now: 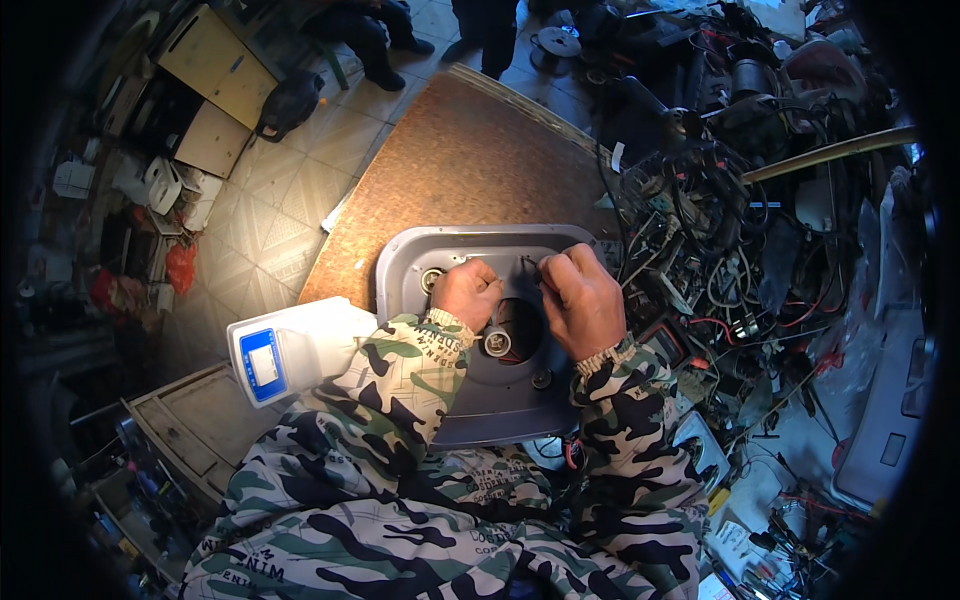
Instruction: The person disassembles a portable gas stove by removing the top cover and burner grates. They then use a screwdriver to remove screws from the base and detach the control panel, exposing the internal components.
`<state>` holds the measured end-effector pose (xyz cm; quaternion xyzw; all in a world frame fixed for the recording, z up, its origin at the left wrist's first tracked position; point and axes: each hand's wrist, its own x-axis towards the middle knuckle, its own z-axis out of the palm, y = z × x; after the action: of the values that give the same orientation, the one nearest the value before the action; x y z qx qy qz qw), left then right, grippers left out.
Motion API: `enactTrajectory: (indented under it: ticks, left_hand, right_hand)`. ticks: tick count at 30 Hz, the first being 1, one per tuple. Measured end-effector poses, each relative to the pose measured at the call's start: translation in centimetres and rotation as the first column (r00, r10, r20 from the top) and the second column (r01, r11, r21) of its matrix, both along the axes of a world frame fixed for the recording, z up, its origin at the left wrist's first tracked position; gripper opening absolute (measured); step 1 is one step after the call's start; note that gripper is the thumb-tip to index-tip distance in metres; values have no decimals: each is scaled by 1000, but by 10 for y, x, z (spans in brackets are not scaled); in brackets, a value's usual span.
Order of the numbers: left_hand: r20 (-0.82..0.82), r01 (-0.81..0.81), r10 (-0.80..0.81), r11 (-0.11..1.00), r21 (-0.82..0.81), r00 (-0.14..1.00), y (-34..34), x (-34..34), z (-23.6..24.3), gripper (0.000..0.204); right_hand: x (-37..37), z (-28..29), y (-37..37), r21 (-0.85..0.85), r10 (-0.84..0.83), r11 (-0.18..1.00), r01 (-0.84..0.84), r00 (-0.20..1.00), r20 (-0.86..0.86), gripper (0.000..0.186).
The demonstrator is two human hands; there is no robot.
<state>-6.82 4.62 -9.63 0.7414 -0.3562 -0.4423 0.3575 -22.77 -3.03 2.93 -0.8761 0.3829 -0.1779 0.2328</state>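
A grey moulded panel with rounded corners (400,262) lies in front of me, with a round dark opening (527,322) in its middle. Over the panel, just left of the opening, my left hand (466,292) is closed, its fingertips pinched together. My right hand (583,302) is also closed, at the right of the opening, by a small dark piece near its fingertips. What either hand holds is hidden or too small to name. A round silver fitting (497,344) sits at the opening's near left, below my left hand. Another round fitting (431,280) is set in the panel's left side.
The panel rests on a brown wooden board (440,165). Beside my left forearm is a white plastic device with a blue-edged label (262,365). Tangled cables and parts (730,250) are heaped on the right. A wooden drawer unit (180,425) stands left; two people's legs (372,45) show beyond.
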Motion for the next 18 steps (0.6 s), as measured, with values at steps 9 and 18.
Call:
enactTrajectory:
  ticks: [9, 18]
  left_hand:
    - [85, -7, 11, 999, -53, 996, 2, -2, 4, 15]
    - [-22, -24, 23, 998, -54, 1000, 2, 3, 2, 16]
  right_hand:
    - [17, -3, 13, -23, 122, 992, -123, 991, -47, 21]
    - [28, 15, -3, 45, -304, 944, 327, 914, -269, 19]
